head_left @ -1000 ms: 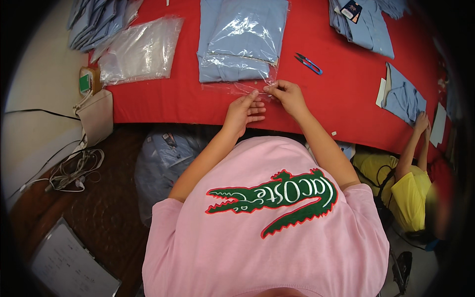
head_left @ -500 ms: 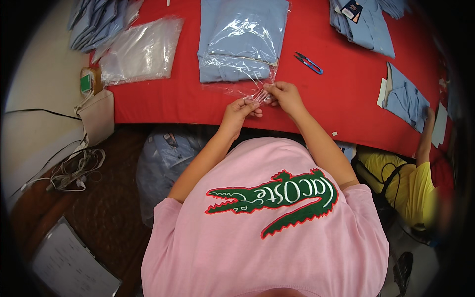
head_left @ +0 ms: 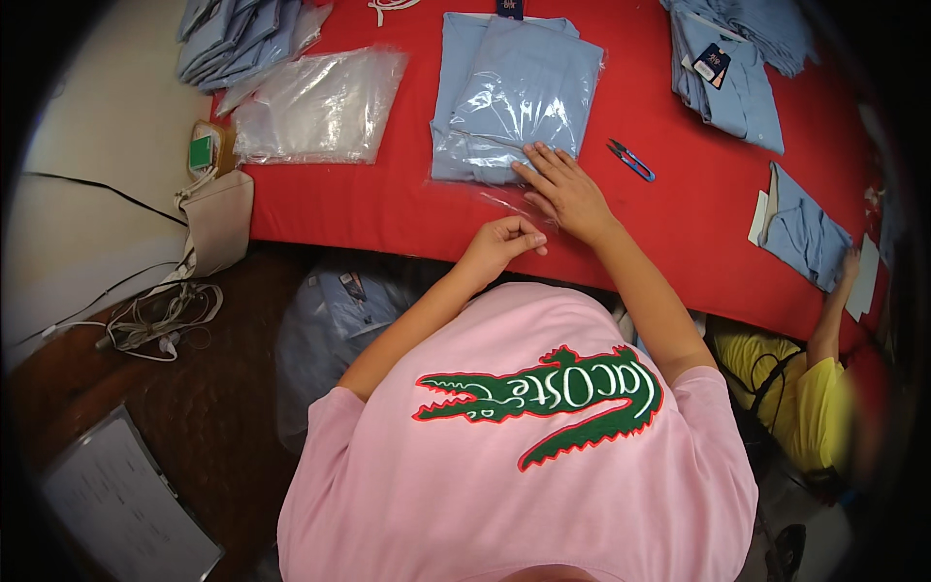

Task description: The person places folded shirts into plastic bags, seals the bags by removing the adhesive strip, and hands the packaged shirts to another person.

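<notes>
A folded light-blue garment in a clear plastic bag (head_left: 514,107) lies on the red-covered table before me. My right hand (head_left: 567,194) is spread flat, its fingers pressing on the bag's near right corner. Just short of the bag's near edge hovers my left hand (head_left: 504,244), thumb and fingers pinched together. Whether something thin is in that pinch is too small to tell. A loose clear flap of the bag reaches toward my hands. Blue thread snips (head_left: 632,160) rest to the right of the bag.
Left of the garment is a stack of clear bags (head_left: 320,107), with folded blue garments (head_left: 238,39) behind. More tagged garments (head_left: 727,87) are at far right. A co-worker's hand (head_left: 850,267) touches a folded blue piece (head_left: 805,228). Cables (head_left: 165,315) lie at lower left.
My right hand has gone from pinching the bag's near end to lying flat on it. My left hand has drawn back from the bag toward me. The view has shifted a little.
</notes>
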Action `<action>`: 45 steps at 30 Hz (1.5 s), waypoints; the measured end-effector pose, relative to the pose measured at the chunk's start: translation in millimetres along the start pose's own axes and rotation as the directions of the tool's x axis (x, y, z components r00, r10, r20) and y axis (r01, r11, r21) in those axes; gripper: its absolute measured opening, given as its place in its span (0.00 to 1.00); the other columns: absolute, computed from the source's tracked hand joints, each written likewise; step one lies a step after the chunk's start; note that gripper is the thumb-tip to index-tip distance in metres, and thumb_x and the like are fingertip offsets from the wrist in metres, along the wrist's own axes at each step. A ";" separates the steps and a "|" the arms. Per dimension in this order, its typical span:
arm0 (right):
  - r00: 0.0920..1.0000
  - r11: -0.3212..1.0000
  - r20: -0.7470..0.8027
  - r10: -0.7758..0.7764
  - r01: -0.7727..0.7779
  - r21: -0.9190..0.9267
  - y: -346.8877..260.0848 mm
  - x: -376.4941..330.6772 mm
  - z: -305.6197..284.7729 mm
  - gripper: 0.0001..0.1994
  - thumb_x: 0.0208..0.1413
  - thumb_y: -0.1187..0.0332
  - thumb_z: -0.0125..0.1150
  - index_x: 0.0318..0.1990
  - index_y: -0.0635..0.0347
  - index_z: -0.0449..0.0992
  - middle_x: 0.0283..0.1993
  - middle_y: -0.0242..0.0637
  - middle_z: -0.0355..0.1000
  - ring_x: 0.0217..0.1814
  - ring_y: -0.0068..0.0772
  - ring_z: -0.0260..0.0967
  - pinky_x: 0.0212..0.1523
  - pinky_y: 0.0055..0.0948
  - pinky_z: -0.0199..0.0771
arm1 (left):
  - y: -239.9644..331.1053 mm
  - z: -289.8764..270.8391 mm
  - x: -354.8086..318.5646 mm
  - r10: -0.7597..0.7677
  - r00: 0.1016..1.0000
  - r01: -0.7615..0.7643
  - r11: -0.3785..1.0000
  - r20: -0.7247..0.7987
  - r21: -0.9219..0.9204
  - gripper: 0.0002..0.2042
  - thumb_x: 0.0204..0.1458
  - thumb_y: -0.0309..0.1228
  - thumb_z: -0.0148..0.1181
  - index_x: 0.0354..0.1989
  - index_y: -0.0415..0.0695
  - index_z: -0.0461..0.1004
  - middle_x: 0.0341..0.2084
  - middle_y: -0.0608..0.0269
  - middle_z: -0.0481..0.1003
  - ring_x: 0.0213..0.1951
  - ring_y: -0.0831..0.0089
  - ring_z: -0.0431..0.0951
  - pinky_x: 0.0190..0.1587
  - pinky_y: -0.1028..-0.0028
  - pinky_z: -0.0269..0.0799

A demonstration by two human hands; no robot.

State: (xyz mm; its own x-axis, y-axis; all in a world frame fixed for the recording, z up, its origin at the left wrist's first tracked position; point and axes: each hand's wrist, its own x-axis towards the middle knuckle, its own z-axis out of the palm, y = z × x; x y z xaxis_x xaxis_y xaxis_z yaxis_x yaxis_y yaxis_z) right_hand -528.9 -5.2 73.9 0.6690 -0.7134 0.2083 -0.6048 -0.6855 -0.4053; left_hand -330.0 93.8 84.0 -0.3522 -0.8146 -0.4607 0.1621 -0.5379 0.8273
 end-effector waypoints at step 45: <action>0.742 0.796 -0.396 0.541 -0.603 -0.042 -3.2 98.4 7.0 0.29 0.67 0.65 0.60 0.74 0.59 0.65 0.80 0.50 0.58 0.83 0.53 0.53 0.81 0.51 0.52 | 152.3 -98.0 201.1 0.516 0.693 -0.500 -0.160 0.504 0.851 0.27 0.66 0.40 0.60 0.74 0.57 0.68 0.80 0.55 0.55 0.80 0.48 0.49 0.78 0.43 0.46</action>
State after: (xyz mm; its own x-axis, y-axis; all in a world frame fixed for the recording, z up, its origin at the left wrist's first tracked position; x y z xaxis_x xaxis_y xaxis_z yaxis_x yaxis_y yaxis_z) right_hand -458.1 -72.2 89.5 -0.0020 -0.9577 0.2878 -0.9035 -0.1217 -0.4110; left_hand -285.8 -173.2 85.8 -0.6248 -0.7329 0.2692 -0.6348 0.6775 0.3715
